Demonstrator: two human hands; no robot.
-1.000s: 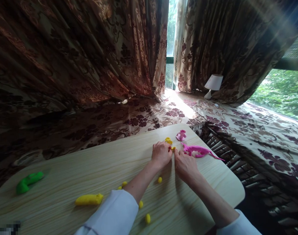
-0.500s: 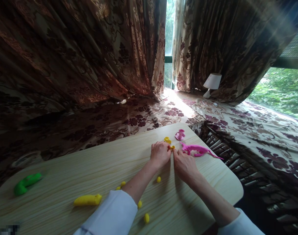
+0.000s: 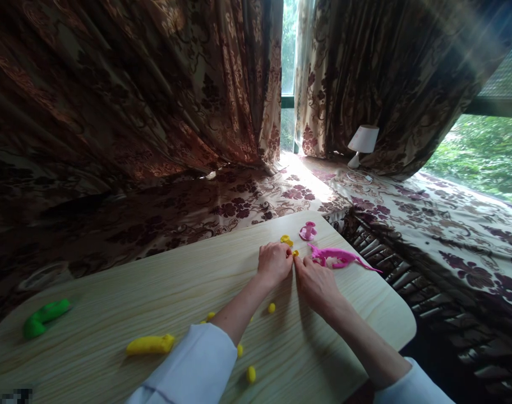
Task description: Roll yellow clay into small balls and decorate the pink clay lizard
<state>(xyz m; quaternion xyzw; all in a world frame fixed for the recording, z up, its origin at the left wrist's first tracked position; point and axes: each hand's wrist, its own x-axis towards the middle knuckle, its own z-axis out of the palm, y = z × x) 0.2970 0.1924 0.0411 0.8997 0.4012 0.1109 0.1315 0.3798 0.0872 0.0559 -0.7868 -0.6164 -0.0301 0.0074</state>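
Near the far right part of the table, my left hand (image 3: 274,264) is closed, its fingertips pinching a small piece of yellow clay (image 3: 295,253). Against the same piece press the fingertips of my right hand (image 3: 318,280), which is curled with the thumb side hidden. Just beyond the hands lies a thin, curled yellow clay piece (image 3: 286,240). Right of my right hand is a bright pink clay figure (image 3: 344,258) with a long thin tail. Behind it stands a paler pink spool-shaped piece (image 3: 308,231). A yellow clay ball (image 3: 272,308) rests between my forearms.
Several other yellow balls, one an oval ball (image 3: 250,374), lie around my left sleeve. Left of it are a thick yellow clay roll (image 3: 150,345) and a bent green clay roll (image 3: 47,317) on the wooden table (image 3: 163,292). A white lamp (image 3: 364,139) stands beyond, by the curtains.
My right fingertips have moved slightly left, closer to my left hand, and less of the yellow piece shows between them. The whole view has shifted a little.
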